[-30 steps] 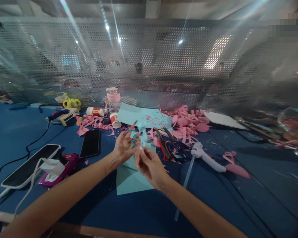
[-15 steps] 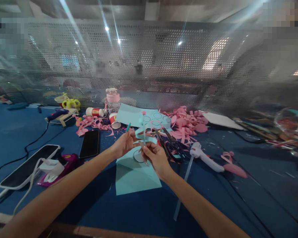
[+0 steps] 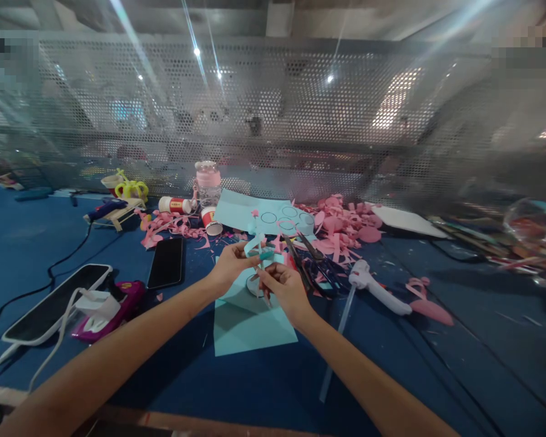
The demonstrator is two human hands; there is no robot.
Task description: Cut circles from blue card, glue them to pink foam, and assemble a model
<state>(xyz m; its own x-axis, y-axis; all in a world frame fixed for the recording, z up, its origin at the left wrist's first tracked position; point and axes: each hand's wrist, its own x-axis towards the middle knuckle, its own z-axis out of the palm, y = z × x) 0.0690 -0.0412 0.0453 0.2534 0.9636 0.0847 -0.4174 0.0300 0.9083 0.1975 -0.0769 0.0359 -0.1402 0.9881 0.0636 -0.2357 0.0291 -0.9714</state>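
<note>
Two phones [image 3: 165, 262] [image 3: 54, 303], two glue guns [image 3: 375, 287] [image 3: 107, 209], two light-blue paper sheets [image 3: 250, 325] [image 3: 236, 212]

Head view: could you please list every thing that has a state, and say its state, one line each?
Left hand: closed, pinching the light blue paper strip.
Right hand: closed around the thin clear stick with a pink tip, upright.
Light blue paper sheet: flat on the blue table.
Black smartphone: screen dark, lying flat.
White glue gun: lying on its side.
Black scissors: lying flat; open or shut unclear.

Black phone [image 3: 165, 262] sits left of the table's middle, pink paper scraps [image 3: 341, 226] piled toward the far edge, white glue gun [image 3: 377, 290] right.
</note>
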